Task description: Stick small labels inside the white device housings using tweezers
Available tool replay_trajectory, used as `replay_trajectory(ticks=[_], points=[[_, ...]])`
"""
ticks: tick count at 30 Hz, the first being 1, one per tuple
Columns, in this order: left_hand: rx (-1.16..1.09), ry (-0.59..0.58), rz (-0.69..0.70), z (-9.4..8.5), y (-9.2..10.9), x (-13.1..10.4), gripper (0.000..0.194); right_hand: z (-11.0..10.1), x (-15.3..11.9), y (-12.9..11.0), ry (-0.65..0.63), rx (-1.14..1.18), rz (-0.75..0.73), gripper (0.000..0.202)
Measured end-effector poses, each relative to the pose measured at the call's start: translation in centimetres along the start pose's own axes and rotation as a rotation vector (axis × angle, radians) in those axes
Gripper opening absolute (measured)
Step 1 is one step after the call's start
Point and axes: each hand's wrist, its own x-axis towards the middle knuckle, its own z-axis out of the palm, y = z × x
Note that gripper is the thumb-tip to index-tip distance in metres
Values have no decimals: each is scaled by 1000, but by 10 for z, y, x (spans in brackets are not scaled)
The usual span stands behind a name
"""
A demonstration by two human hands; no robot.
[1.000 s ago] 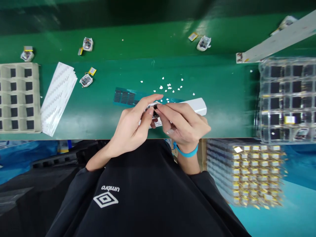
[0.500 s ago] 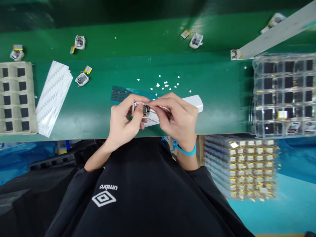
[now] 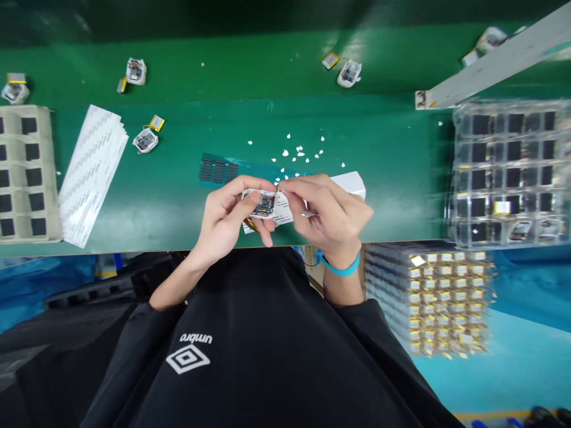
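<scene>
My left hand [image 3: 225, 217] is closed on a small white device casing [image 3: 273, 212] whose circuit board [image 3: 263, 205] faces up, with the thumb lying over the board. Under the casing, part of a yellow-edged battery [image 3: 250, 224] shows by the fingers. My right hand [image 3: 328, 208] is pinched at the casing's right upper corner. A slim metal tool [image 3: 308, 214] shows between its curled fingers; its tip is too small to make out. Below both hands lies a white printed sheet [image 3: 284, 211], partly covered.
Small white bits [image 3: 300, 150] and a teal sheet of black strips [image 3: 218, 169] lie beyond my hands. Opened devices with batteries [image 3: 146, 141] dot the bench. Label sheets [image 3: 91, 172] and a tray [image 3: 49, 178] stand left; a clear tray [image 3: 464, 113] and metal bar [image 3: 486, 62] right.
The casing has shifted slightly right and tilted in my left hand, uncovering more of the board. My right hand has moved a little right, and the metal tool now shows in it.
</scene>
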Motion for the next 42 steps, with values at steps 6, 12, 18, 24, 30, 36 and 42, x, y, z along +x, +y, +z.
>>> replay_trajectory(ticks=[6,12,18,24,30,36,42], points=[[-11,-11,40,1,-3,-4,21,0,3,1,18,47,-15,23],[78,-14,32,-1,-4,-6,27,-4,-1,-2,-23,65,-18,41],[114,-70,49,2,1,-4,24,-15,-1,5,-62,-88,61,39],[174,-63,83,4,-7,4,26,-23,12,25,-48,-140,32,37],[281,18,139,8,-15,1,19,-31,-1,20,-268,-227,-171,29],[422,21,155,9,-15,-3,6,-44,-5,21,-377,-246,-257,37],[554,35,152,3,-12,-8,11,-39,-10,11,-369,-102,-237,43]])
